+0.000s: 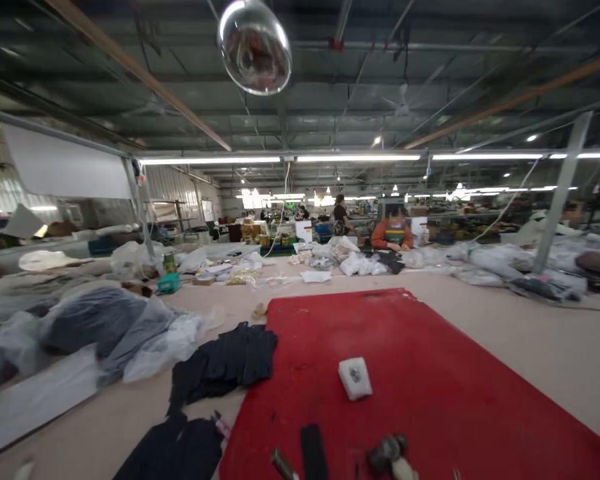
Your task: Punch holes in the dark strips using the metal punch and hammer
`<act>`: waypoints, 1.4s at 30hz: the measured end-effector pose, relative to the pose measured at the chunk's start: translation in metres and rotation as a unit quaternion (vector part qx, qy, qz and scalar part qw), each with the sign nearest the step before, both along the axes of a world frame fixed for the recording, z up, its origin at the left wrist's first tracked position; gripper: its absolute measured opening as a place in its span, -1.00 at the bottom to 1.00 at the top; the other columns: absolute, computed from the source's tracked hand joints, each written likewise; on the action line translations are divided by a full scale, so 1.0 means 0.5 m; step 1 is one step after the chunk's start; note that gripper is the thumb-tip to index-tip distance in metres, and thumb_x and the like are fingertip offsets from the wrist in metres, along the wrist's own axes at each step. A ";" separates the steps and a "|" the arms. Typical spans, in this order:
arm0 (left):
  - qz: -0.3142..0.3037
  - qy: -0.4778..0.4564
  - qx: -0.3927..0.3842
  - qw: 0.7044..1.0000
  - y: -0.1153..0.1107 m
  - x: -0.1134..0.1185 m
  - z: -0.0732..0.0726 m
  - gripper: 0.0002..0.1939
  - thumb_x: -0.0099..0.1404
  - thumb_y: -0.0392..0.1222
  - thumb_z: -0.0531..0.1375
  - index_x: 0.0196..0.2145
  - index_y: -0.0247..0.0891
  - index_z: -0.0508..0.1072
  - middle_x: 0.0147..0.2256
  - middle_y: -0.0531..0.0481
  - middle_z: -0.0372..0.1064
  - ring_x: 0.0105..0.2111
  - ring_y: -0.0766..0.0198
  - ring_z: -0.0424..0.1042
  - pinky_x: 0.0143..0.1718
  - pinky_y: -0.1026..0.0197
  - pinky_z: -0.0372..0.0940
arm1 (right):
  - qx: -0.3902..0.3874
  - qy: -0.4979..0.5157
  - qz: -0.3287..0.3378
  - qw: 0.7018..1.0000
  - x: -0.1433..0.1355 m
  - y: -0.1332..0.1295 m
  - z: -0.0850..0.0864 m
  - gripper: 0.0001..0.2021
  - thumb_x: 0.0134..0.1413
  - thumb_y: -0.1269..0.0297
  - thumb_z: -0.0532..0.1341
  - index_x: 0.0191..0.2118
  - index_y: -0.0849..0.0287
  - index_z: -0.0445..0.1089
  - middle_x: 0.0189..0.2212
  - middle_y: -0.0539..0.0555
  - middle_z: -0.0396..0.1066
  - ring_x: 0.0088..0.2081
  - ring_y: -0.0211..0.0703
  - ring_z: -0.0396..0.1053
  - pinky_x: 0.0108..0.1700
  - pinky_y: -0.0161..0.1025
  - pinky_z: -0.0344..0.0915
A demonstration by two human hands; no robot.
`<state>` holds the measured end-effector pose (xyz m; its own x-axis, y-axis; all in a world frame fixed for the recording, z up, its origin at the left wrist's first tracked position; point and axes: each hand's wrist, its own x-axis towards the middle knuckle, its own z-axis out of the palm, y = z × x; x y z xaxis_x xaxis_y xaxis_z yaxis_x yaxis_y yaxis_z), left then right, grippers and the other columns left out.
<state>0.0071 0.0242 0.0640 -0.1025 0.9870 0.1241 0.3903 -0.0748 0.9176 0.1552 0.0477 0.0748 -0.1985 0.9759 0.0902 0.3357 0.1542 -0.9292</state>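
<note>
Neither my left hand nor my right hand shows. Closest to the lower edge, on a red mat (350,333), lies a narrow black fabric piece (313,452). Right of that piece is a dark hammer head (387,453), with a pale part beside it that the frame's edge cuts off. To its left, a dark rod-like tool (283,463) is also partly cut off. Farther up the mat sits a white block (355,379) with small greyish pieces on top. Dark fabric pieces (235,357) overlap in a row at the mat's left edge, and another dark stack (180,450) lies nearer.
Plastic-wrapped bundles (100,320) cover the table's left side. A teal box (169,283) stands behind them. Across the table, a person in orange sleeves (393,233) works near white plastic bags (363,263). A metal post (563,193) rises at right, and a shiny lamp (255,47) hangs overhead.
</note>
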 end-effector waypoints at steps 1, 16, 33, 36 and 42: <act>0.015 -0.008 -0.017 1.000 -0.029 -0.002 -0.015 -0.73 0.27 -0.02 0.22 -0.11 -0.12 0.49 -0.08 -0.09 0.43 -0.10 0.07 0.43 -0.21 0.07 0.43 | -0.043 0.020 -0.006 0.999 -0.007 -0.034 -0.020 -0.70 0.09 0.19 0.30 -0.05 0.10 0.40 -0.04 0.11 0.40 -0.18 -0.10 0.42 -0.33 -0.21 0.41; 0.161 -0.013 -0.030 0.986 -0.152 -0.121 -0.082 -0.74 0.24 -0.07 0.16 -0.33 -0.31 0.54 -0.38 -0.08 0.54 -0.33 0.11 0.49 -0.22 0.15 0.32 | -0.218 0.288 -0.030 0.932 0.035 -0.160 -0.021 -0.74 -0.21 0.16 0.38 -0.38 0.20 0.45 -0.50 -0.04 0.46 -0.49 -0.26 0.38 -0.31 -0.26 0.29; -0.044 -0.426 -0.158 0.890 -0.186 -0.096 -0.012 -0.57 0.13 -0.05 0.34 -0.12 -0.41 0.54 -0.21 -0.25 0.54 -0.23 0.08 0.52 -0.18 0.12 0.39 | -0.242 0.269 0.000 0.932 -0.009 -0.170 -0.030 -0.83 -0.25 0.30 0.38 -0.45 0.18 0.41 -0.49 -0.03 0.47 -0.43 -0.23 0.36 -0.29 -0.24 0.34; -0.070 -0.414 -0.177 0.890 -0.191 -0.101 -0.011 -0.57 0.13 -0.06 0.34 -0.13 -0.42 0.55 -0.23 -0.22 0.54 -0.32 0.17 0.50 -0.24 0.17 0.38 | -0.233 0.258 0.004 0.938 -0.010 -0.169 -0.035 -0.85 -0.21 0.30 0.36 -0.43 0.18 0.41 -0.48 -0.02 0.49 -0.44 -0.24 0.36 -0.30 -0.27 0.32; -0.072 -0.346 -0.161 0.922 -0.204 -0.058 -0.030 -0.75 0.19 -0.14 0.28 -0.25 -0.38 0.55 -0.36 -0.07 0.53 -0.36 0.23 0.48 -0.21 0.19 0.37 | -0.236 0.217 0.019 0.947 -0.016 -0.175 -0.047 -0.82 -0.19 0.24 0.34 -0.44 0.17 0.36 -0.55 -0.05 0.42 -0.51 -0.24 0.34 -0.36 -0.26 0.28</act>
